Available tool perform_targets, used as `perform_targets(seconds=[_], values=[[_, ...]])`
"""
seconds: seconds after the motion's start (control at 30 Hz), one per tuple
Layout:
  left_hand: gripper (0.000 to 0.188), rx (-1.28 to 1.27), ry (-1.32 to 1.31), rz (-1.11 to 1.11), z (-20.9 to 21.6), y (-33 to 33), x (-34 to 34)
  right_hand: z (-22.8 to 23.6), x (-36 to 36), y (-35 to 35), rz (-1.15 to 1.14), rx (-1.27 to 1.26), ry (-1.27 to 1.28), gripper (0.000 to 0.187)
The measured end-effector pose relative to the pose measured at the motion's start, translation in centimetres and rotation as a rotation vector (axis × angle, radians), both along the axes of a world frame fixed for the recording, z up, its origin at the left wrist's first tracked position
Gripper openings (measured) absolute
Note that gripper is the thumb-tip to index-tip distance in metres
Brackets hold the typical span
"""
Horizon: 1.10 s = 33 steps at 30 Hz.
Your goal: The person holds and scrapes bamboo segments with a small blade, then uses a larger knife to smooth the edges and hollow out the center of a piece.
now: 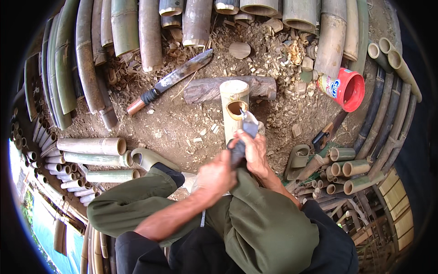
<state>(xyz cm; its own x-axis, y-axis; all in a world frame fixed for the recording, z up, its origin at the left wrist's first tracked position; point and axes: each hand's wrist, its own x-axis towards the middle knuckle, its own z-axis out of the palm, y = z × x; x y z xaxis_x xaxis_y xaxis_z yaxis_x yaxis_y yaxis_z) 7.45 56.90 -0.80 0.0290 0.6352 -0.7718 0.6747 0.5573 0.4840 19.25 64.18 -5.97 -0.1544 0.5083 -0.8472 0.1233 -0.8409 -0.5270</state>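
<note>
An upright pale bamboo section stands in front of me, with an oval hole cut in its side near the top. A knife with a short metal blade and a dark handle reaches from my hands to the hole, its tip at the hole's right edge. My right hand is closed around the knife where blade and handle meet. My left hand, slightly blurred, is closed at the rear of the handle, close to my raised knee. The handle's far end is hidden by my hands and trousers.
Beyond the bamboo lies a log, with a machete at its left. A red plastic tub lies tipped at the right, above another dark-handled blade. Bamboo poles line the far edge and both sides. Wood chips cover the soil.
</note>
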Motion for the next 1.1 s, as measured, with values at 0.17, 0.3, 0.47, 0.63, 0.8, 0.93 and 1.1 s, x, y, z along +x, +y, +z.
perform_targets(seconds=[0.17,0.3,0.47,0.63,0.8,0.93,1.1], values=[[0.037,0.171,0.030,-0.060,-2.4,-0.9,-1.2,-0.4,-0.1,-0.6,-0.020,0.001,0.080,0.028],[0.027,0.293,0.233,-0.692,2.0,6.1,-11.5,-1.0,-2.3,-0.8,-0.194,-0.538,0.823,0.026],[0.036,0.094,0.048,-0.633,1.0,7.3,-12.1,0.1,-2.0,0.7,-0.174,-0.529,0.473,0.024],[0.044,0.049,-0.012,-0.072,-2.4,-0.7,-4.3,0.2,-0.8,1.0,0.081,-0.132,0.075,0.024],[0.062,-0.067,-0.098,0.313,-2.8,-0.5,3.0,0.8,-0.3,1.2,0.376,0.239,-0.302,0.031],[0.045,0.081,-0.206,0.568,-3.7,-2.7,0.7,2.5,-1.7,0.7,0.443,0.172,-0.204,0.036],[0.034,-0.057,0.062,0.359,-6.5,-1.3,-7.7,0.1,-6.2,2.3,0.511,-0.047,0.061,0.028]])
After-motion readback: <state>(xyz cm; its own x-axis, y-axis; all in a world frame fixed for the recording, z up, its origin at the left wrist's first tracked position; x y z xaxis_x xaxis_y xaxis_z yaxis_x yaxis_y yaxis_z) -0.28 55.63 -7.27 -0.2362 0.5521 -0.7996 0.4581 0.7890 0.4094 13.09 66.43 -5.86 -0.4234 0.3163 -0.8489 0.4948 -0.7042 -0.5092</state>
